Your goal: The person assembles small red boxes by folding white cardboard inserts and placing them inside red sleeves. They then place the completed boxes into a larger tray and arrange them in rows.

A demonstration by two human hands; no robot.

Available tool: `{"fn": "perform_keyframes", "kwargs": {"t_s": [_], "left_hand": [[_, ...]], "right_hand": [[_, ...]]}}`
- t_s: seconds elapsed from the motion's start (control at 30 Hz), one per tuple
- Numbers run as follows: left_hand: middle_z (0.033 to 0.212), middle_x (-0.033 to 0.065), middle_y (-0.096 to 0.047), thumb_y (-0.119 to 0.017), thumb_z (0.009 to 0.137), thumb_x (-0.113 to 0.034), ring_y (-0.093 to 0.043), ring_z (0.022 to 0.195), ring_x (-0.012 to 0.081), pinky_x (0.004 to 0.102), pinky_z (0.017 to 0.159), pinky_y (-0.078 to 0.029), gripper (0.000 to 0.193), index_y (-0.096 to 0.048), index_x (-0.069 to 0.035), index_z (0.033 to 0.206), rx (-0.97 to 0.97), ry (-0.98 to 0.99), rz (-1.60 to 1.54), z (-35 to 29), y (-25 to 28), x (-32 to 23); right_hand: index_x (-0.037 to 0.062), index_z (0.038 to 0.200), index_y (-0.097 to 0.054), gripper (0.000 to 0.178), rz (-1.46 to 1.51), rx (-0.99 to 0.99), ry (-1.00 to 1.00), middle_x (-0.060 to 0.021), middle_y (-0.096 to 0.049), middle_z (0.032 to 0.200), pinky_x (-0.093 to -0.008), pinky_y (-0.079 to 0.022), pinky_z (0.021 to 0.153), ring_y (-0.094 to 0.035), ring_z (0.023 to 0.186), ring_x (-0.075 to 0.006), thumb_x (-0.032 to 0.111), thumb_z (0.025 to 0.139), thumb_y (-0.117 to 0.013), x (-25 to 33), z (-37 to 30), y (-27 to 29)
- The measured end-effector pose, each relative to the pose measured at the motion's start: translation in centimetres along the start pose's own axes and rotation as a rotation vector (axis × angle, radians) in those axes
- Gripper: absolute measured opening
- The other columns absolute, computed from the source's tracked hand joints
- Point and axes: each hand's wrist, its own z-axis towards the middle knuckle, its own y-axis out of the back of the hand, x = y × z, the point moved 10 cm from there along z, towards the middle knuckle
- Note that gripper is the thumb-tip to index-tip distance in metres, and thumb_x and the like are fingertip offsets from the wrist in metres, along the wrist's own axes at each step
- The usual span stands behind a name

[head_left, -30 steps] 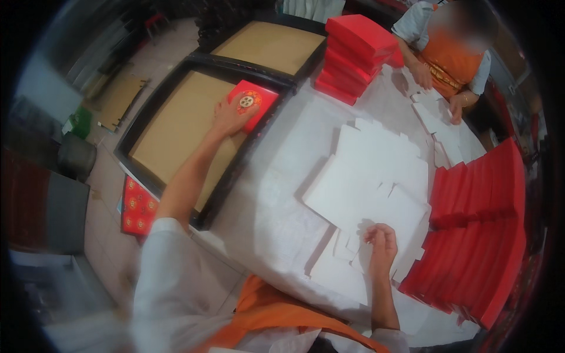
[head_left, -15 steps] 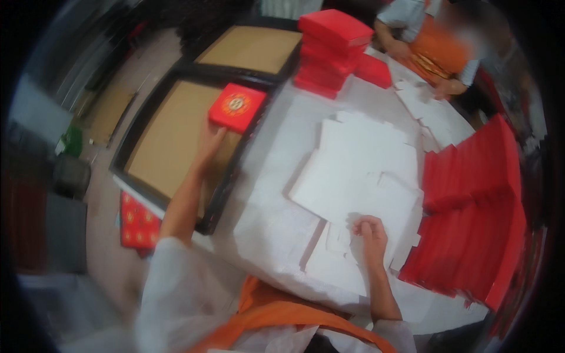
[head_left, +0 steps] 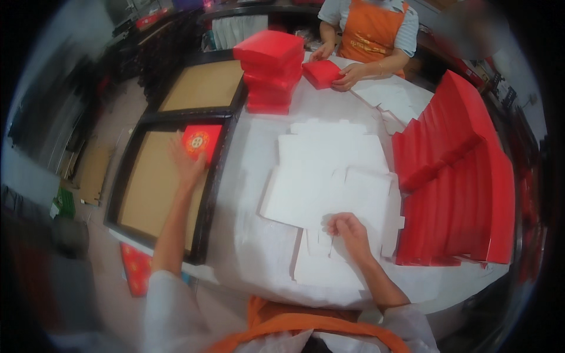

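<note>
My left hand (head_left: 189,165) reaches into the near black-rimmed tray (head_left: 210,220), fingers stretched and apart. Its thumb touches a red box (head_left: 213,138) with a round gold emblem, which lies in the tray's far right corner. Over the flat white card blanks (head_left: 321,176) on the table, my right hand (head_left: 351,234) is closed, with fingers curled toward the thumb. Whether a card edge is between those fingers cannot be made out.
A second black-rimmed tray (head_left: 200,87) adjoins the first. Red boxes (head_left: 269,73) are stacked beyond the blanks. Rows of red card pieces (head_left: 453,194) stand along the right. Across the white table (head_left: 241,229), a person in an orange apron (head_left: 372,32) handles a red box (head_left: 321,73).
The emblem box, held over the tray's right rim before, now lies in the tray's corner, and my left fingers have spread. My right hand stays curled over the blanks. The view has shifted.
</note>
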Motion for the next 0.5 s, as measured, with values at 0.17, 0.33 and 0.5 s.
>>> {"fn": "perform_keyframes", "kwargs": {"t_s": [0.17,0.33,0.5], "left_hand": [[0.14,0.0261,-0.011,-0.07,0.063,-0.048,-0.01,0.131,0.0381,0.0468,0.105,-0.016,0.103,-0.015,-0.005,0.138,0.086,-0.279,-0.128,10.3,-0.9,-17.2],[0.142,0.0225,-0.008,-0.069,0.046,-0.067,-0.013,0.128,0.0448,0.058,0.098,-0.022,0.118,-0.016,-0.017,0.139,0.228,-0.147,0.096,18.2,-5.9,-21.3],[0.137,0.0211,-0.02,-0.069,0.049,-0.062,-0.027,0.121,0.042,0.0551,0.095,-0.027,0.106,-0.025,-0.021,0.137,0.177,-0.195,0.088,18.1,-7.2,-22.8]], "right_hand": [[-0.0033,0.1,-0.05,0.017,0.044,-0.013,-0.052,-0.0074,-0.057,0.09,-0.0255,-0.046,0.075,-0.054,0.08,-0.0122,0.008,0.091,-0.042,-0.6,0.3,0.4],[-0.0029,0.1,-0.05,0.015,0.152,-0.01,0.011,-0.0075,-0.057,0.09,-0.0251,-0.046,0.074,-0.054,0.078,-0.012,0.006,0.091,-0.041,-0.7,0.1,0.4],[-0.0023,0.099,-0.05,0.014,0.219,0.004,0.07,-0.0075,-0.057,0.089,-0.025,-0.045,0.072,-0.053,0.077,-0.0114,0.006,0.091,-0.041,-1.4,0.3,0.9]]}}
